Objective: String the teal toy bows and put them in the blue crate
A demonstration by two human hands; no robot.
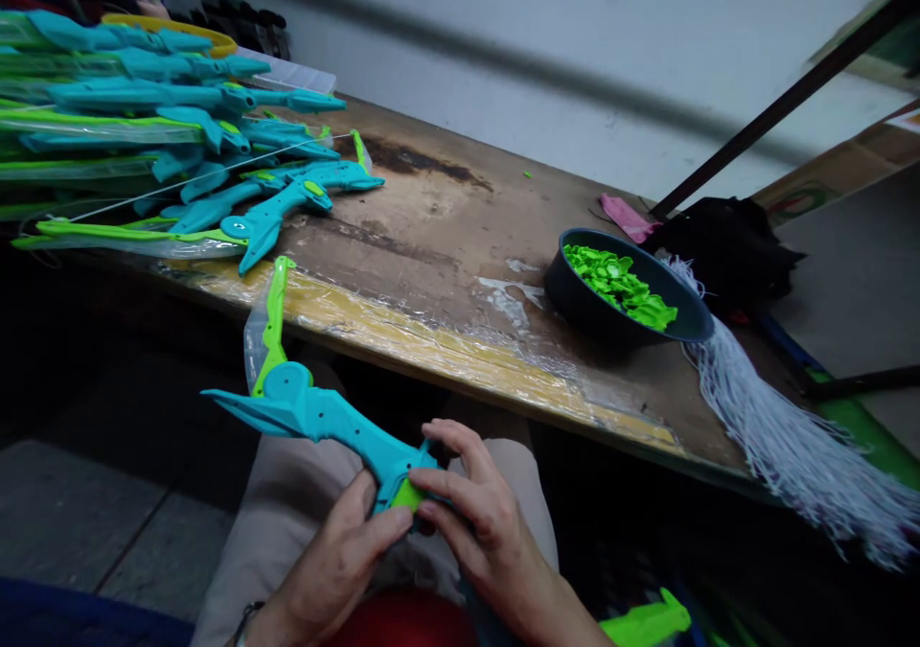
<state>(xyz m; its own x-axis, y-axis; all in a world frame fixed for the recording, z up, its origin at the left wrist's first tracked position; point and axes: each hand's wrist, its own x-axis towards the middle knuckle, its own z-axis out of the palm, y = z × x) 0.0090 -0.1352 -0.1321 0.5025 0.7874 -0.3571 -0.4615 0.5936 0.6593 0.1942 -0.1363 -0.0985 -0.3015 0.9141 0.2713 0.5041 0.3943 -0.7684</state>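
Over my lap I hold a teal and green toy bow (316, 415), its green limb (271, 321) slanting up towards the table edge. My left hand (345, 546) grips the teal handle from below, thumb against a small green piece (406, 495) set in the handle. My right hand (471, 513) curls over the same spot, its fingertips pressing on that green piece. A dark bowl (575, 302) of small green plastic pieces (622, 286) stands on the worn wooden table (446, 235) ahead to the right.
A pile of finished teal and green bows (179, 139) covers the table's left end. A bundle of white strings (776, 417) hangs over the right edge beside black cloth (725, 244) and a pink scrap (625, 216). A green part (647, 620) lies low by my knee.
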